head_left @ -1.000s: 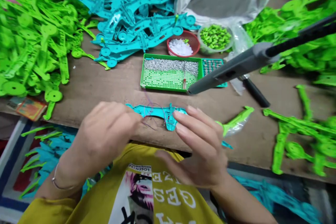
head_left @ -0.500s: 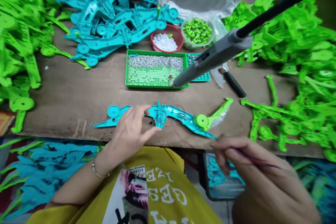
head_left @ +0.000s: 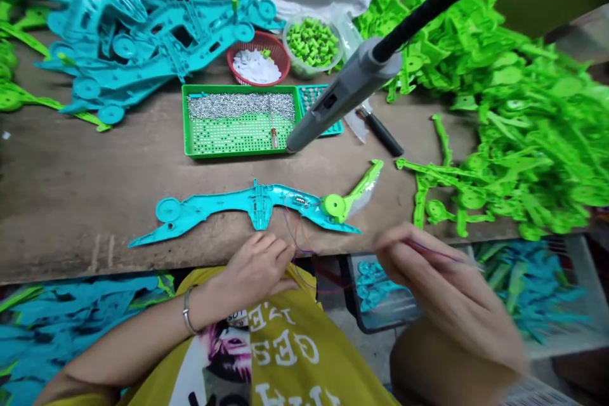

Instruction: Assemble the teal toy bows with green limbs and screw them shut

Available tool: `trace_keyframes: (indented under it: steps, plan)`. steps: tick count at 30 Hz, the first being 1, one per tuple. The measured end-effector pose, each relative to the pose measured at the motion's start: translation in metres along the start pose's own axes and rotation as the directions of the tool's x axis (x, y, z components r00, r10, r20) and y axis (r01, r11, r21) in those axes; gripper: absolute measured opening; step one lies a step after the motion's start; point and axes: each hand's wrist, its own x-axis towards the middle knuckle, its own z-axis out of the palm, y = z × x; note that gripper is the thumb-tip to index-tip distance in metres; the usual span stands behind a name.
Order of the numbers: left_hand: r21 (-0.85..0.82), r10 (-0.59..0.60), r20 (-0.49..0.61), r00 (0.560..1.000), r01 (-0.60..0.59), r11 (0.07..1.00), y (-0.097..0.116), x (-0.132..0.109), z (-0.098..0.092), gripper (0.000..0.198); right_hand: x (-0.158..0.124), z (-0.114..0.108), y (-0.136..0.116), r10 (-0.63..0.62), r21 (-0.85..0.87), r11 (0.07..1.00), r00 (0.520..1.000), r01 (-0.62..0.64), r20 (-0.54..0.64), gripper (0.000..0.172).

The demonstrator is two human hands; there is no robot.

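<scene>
Head view: a heap of turquoise plastic parts (head_left: 124, 57) lies at the upper left of a worn wooden bench (head_left: 71, 203). A turquoise plastic frame (head_left: 223, 206) is laid flat near the bench's front edge, its right end meeting a lime-green piece (head_left: 335, 206), and thin red and blue wires (head_left: 291, 235) are draped from it over that edge. The left hand (head_left: 254, 269) is held with its fingers curled just beside those wires; whether a wire is gripped cannot be told. Behind the frame, a green tray (head_left: 238, 154) of silver pins is set, with a grey tool (head_left: 342, 98) angled over its right corner. The blurred right hand (head_left: 428, 279) is closed in a pinch on a thin wire (head_left: 428, 248), and a lime-green heap of parts (head_left: 499, 114) is piled beyond it.
</scene>
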Motion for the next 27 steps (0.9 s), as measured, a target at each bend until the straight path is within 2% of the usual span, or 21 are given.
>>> trace_keyframes:
  steps: [2,5,7,8,9,11,13,15,16,18,20,22,24,27]
  plan:
    - [-0.045,-0.048,0.004,0.999,0.048,0.998,-0.005,-0.004,-0.009,0.032,0.018,0.018,-0.004,-0.072,-0.101,0.992,0.995,0.079,0.076,0.028]
    - [-0.185,-0.177,-0.122,0.977,0.153,0.971,-0.016,-0.008,-0.031,0.027,0.04,0.045,-0.003,-0.146,-0.284,0.938,0.971,0.197,0.192,0.028]
    - [-0.305,-0.274,-0.244,0.93,0.195,0.932,-0.021,-0.006,-0.044,0.013,0.048,0.062,-0.003,-0.105,-0.43,0.875,0.955,0.221,0.277,0.025]
    - [-0.357,-0.308,-0.285,0.908,0.198,0.913,-0.022,-0.004,-0.049,0.016,0.05,0.07,-0.003,-0.069,-0.509,0.831,0.95,0.224,0.305,0.024]
    - [-0.398,-0.326,-0.304,0.895,0.192,0.897,-0.022,-0.002,-0.051,0.028,0.051,0.078,-0.005,-0.035,-0.584,0.78,0.947,0.226,0.32,0.022]
    - [-0.453,-0.325,-0.296,0.898,0.168,0.875,-0.02,0.001,-0.052,0.043,0.051,0.091,-0.01,0.009,-0.695,0.677,0.942,0.242,0.336,0.019]
    - [-0.466,-0.316,-0.296,0.901,0.153,0.872,-0.017,0.003,-0.048,0.033,0.048,0.1,-0.015,0.004,-0.746,0.607,0.937,0.276,0.35,0.018]
    - [-0.452,-0.317,-0.322,0.892,0.149,0.879,-0.016,0.003,-0.043,0.014,0.045,0.105,-0.017,-0.022,-0.748,0.591,0.933,0.302,0.36,0.019]
    - [-0.448,-0.326,-0.331,0.885,0.157,0.88,-0.016,0.001,-0.041,0.008,0.043,0.105,-0.017,-0.042,-0.725,0.612,0.928,0.316,0.369,0.02]
    - [-0.463,-0.363,-0.317,0.876,0.191,0.866,-0.017,-0.003,-0.039,0.005,0.041,0.102,-0.015,-0.115,-0.626,0.693,0.911,0.359,0.395,0.02]
    - [-0.502,-0.424,-0.288,0.859,0.242,0.831,-0.019,-0.008,-0.038,0.005,0.04,0.098,-0.015,-0.253,-0.504,0.747,0.886,0.434,0.387,0.033]
    - [-0.544,-0.48,-0.277,0.832,0.276,0.792,-0.019,-0.012,-0.038,0.005,0.039,0.096,-0.016,-0.407,-0.424,0.737,0.847,0.526,0.343,0.049]
    - [-0.582,-0.506,-0.278,0.817,0.276,0.765,-0.018,-0.014,-0.038,0.005,0.038,0.099,-0.019,-0.515,-0.361,0.706,0.791,0.61,0.33,0.053]
    - [-0.622,-0.52,-0.28,0.807,0.26,0.738,-0.015,-0.015,-0.039,0.007,0.037,0.111,-0.02,-0.55,-0.236,0.71,0.732,0.663,0.403,0.055]
